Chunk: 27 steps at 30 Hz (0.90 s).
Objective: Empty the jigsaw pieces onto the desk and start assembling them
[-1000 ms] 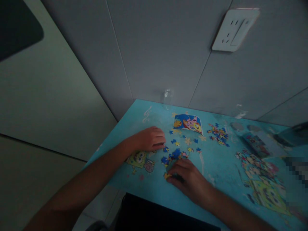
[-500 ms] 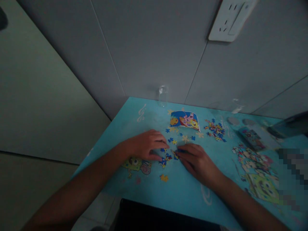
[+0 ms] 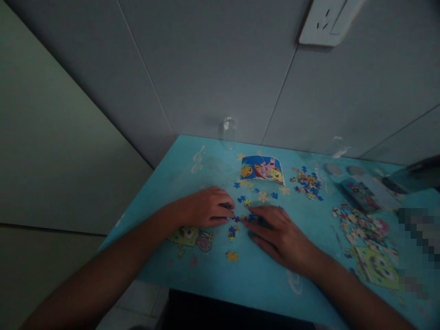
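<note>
Both hands meet over small blue and yellow jigsaw puzzle pieces on the turquoise tabletop. My left hand (image 3: pixel 208 208) has its thumb and fingers closed around a dark blue piece, mostly hidden beneath them. From the right, my right hand (image 3: pixel 280 233) pinches blue puzzle pieces (image 3: pixel 253 217), its fingertips close to the left ones. A small joined puzzle cluster (image 3: pixel 233 232) lies just below the fingers, and a yellow puzzle piece (image 3: pixel 232 255) is nearer the front edge. Blue and yellow pieces (image 3: pixel 244 200) lie above. Behind them is a picture card (image 3: pixel 262 168) showing cartoon characters.
A heap of loose pieces (image 3: pixel 307 183) lies right of the card. Further right are another mixed pile (image 3: pixel 360 224), a box (image 3: pixel 360 195) and round lids (image 3: pixel 333 169). A clear cylinder (image 3: pixel 229 133) stands by the wall (image 3: pixel 213 68), under a socket (image 3: pixel 330 23).
My left thumb and fingers have drawn together on a piece. The right fingers have shifted slightly left, bringing pieces nearer the left hand. The camera view has moved a little.
</note>
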{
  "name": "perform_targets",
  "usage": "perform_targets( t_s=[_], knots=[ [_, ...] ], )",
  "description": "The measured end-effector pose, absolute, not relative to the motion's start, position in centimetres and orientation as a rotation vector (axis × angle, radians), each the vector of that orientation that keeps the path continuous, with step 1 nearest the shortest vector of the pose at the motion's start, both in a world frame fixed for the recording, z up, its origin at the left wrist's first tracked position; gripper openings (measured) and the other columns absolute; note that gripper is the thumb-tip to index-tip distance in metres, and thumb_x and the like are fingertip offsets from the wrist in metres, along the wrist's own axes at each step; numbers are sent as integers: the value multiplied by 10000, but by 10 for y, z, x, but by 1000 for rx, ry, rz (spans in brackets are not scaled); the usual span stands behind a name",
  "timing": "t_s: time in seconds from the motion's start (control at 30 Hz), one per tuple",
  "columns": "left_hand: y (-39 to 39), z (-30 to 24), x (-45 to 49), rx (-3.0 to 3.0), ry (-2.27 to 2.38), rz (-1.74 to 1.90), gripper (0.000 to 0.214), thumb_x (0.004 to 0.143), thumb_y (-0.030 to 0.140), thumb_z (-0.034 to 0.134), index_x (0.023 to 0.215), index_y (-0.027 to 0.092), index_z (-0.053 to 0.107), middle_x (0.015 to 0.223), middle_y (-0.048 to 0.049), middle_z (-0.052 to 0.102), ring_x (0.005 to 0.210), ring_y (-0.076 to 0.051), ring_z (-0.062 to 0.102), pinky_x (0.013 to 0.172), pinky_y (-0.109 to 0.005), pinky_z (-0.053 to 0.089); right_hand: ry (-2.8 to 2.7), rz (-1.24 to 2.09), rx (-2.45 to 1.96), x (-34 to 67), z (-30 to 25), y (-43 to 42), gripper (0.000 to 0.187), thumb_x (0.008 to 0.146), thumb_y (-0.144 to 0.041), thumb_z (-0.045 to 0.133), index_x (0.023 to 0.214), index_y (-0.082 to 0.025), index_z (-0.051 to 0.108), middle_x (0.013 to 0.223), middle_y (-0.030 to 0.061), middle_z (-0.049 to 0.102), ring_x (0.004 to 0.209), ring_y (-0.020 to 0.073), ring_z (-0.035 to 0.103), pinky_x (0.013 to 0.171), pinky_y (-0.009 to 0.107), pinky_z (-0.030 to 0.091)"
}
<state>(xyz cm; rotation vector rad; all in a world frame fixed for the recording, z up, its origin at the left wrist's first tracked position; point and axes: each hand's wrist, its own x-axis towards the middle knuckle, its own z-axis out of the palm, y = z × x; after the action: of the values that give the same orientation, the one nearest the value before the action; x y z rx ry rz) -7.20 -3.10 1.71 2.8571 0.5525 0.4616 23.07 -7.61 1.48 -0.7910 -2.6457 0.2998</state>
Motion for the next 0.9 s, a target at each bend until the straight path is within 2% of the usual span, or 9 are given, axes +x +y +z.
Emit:
perform_targets(
  t_s=[0.23, 0.37, 0.47, 0.6, 0.9],
  knots=[
    [-25, 15, -78, 2835, 612, 452, 248, 991, 291, 596, 1214, 217, 673, 1182, -90, 670, 1048, -212, 625, 987, -402, 467, -2644, 251, -834, 237, 13, -73, 318, 980, -307, 599, 1280, -251, 685, 1439, 120, 560, 1313, 308, 527, 1098, 541, 440],
    [-20, 17, -85, 2799, 715, 412, 269, 984, 328, 611, 1224, 218, 661, 1201, -84, 662, 1085, -220, 619, 1014, -406, 457, -2643, 251, -792, 232, 17, -77, 400, 973, -322, 614, 1366, -245, 624, 1462, 108, 560, 1339, 308, 516, 1128, 554, 410],
    [-15, 16, -94, 2793, 771, 442, 335, 957, 366, 650, 1263, 230, 646, 1214, -83, 659, 1103, -228, 615, 1030, -419, 453, -2729, 324, -623, 215, 17, -87, 461, 976, -393, 611, 1414, -253, 574, 1488, 70, 555, 1392, 294, 473, 1182, 559, 348],
    [-8, 13, -105, 2793, 829, 438, 296, 965, 357, 641, 1245, 265, 669, 1196, -60, 668, 1094, -213, 618, 1019, -405, 455, -2793, 399, -507, 206, 17, -94, 489, 975, -494, 587, 1394, -242, 586, 1457, 39, 592, 1419, 276, 446, 1229, 540, 281],
    [-1, 6, -113, 2822, 980, 403, 290, 1023, 353, 542, 1260, 242, 667, 1140, -74, 670, 1019, -196, 620, 950, -372, 480, -2773, 400, -637, 236, 23, -82, 339, 1000, -351, 581, 1318, -249, 639, 1377, 20, 655, 1333, 256, 543, 1173, 522, 381]
  ],
)
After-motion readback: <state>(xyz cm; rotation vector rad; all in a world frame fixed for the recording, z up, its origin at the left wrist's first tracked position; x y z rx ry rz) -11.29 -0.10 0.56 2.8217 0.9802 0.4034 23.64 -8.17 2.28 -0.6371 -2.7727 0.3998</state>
